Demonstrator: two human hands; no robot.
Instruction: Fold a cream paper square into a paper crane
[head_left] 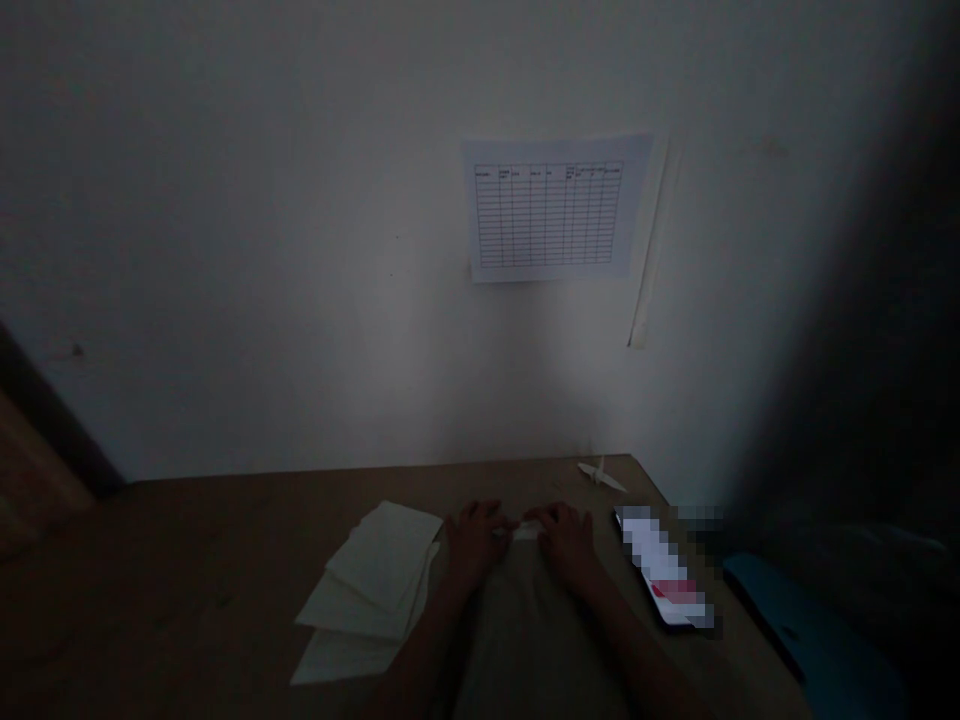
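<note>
A small piece of white paper [527, 531] lies on the table between my two hands, just in front of my body. My left hand [477, 545] grips its left side with the fingertips, the fingers bent. From the right, my right hand [564, 545] pinches the same paper, its thumb and fingers turned inward. The fingers cover much of the paper, and the dim light hides its exact folds. Left of my left forearm is a loose stack of white paper sheets [382, 565]. Beyond my right hand sits a small folded paper crane [600, 475].
A phone [664, 570] with a lit screen lies to the right on the brown table [187, 590]. Farther right is a blue-green seat or stool [814, 635]. Behind the table rises a white wall [300, 250], bearing a printed table sheet [555, 210].
</note>
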